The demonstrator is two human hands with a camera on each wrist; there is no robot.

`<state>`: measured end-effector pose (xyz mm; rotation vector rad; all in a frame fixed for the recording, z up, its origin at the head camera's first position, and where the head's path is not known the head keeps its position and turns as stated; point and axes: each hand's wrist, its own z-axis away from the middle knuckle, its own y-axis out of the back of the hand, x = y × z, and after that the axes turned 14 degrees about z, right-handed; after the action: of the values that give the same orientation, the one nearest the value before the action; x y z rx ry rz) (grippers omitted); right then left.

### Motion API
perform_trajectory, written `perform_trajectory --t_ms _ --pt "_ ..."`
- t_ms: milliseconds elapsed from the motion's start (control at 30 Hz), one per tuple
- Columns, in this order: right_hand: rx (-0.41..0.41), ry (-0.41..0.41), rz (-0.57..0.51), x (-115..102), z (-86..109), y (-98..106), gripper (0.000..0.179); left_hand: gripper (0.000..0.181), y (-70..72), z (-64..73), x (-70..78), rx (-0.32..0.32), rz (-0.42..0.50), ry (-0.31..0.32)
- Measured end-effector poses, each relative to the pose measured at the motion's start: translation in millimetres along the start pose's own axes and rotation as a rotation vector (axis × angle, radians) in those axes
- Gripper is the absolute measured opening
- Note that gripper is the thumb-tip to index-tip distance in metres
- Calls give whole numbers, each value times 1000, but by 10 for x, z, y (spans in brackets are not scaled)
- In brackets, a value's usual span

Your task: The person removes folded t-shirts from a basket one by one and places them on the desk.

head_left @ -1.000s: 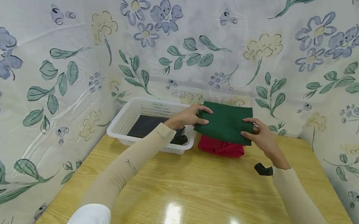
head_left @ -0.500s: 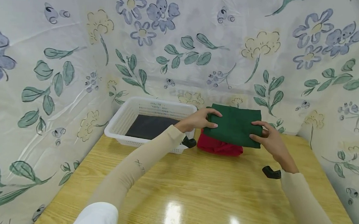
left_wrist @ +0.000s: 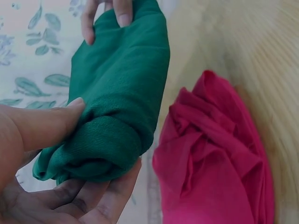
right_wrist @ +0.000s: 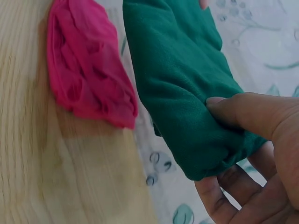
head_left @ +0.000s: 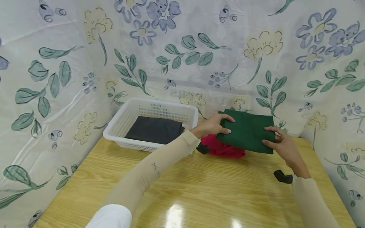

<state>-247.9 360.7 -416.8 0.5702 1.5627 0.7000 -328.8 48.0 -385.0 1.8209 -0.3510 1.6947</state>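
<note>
A folded green cloth [head_left: 247, 130] is held up between both hands at the back of the table. My left hand [head_left: 214, 125] grips its left end, thumb on the near face and fingers beneath. At the opposite end my right hand [head_left: 282, 144] pinches the cloth the same way. Rolled, layered folds of the green cloth [left_wrist: 103, 144] show in the left wrist view. Below and behind it, a crumpled red cloth [head_left: 222, 148] lies on the table, partly covered by the green one in the head view. It looks pinkish-red [right_wrist: 88, 65] in the right wrist view.
A white perforated basket [head_left: 112, 132] stands at the back left with a folded dark cloth [head_left: 153, 129] inside. The wooden table [head_left: 196, 198] runs to a floral sheet [head_left: 178, 82] hung behind and along the sides. Black wrist camera mounts [head_left: 283, 176] stick out by the forearms.
Both hands have carried the green cloth to the right, away from the basket. More of the dark cloth and of the red cloth's left side now shows.
</note>
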Motion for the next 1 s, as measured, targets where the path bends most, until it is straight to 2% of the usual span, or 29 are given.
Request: perform_trajectory --t_ms 300,600,1000 --pt "33 -11 10 234 67 139 62 41 -341 -191 3 29 -26 -29" --pt "89 -80 61 473 172 200 62 43 -699 -368 -112 25 -34 -71" --pt "94 -93 154 745 229 284 59 42 -1060 -534 -296 94 -2 -6"
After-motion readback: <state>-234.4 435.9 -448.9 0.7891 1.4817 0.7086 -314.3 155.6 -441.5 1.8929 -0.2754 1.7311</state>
